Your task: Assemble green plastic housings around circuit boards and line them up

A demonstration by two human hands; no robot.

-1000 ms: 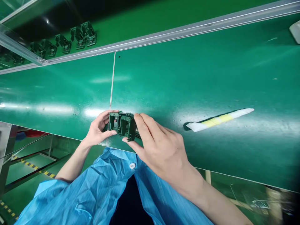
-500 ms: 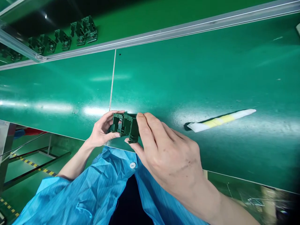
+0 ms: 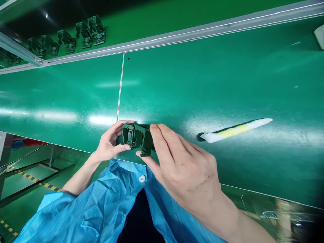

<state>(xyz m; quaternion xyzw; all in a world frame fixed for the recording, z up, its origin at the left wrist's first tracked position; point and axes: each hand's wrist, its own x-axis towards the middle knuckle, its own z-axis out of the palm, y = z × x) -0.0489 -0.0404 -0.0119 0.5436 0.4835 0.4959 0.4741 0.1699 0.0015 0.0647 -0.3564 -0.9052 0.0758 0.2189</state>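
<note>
A dark plastic part (image 3: 138,136) with a frame-like, notched body is held between both hands above the front edge of the green table. My left hand (image 3: 110,141) grips its left end, thumb along the near side and fingers along the far side. Over its right end, my right hand (image 3: 182,165) is closed, with the thumb below and the fingertips on top. The right fingers hide that end. Whether it is one piece or two pieces pressed together, I cannot tell.
On the green table (image 3: 215,84), right of my hands, lies a white-and-yellow wrapped strip (image 3: 238,130) with a dark edge. Several similar dark parts (image 3: 96,30) stand on the shelf behind a metal rail (image 3: 177,42). A pale object (image 3: 319,36) shows at the far right.
My right hand and the right end of the dark part have shifted slightly right and down. The left hand keeps its hold. The camera view has moved a little.
</note>
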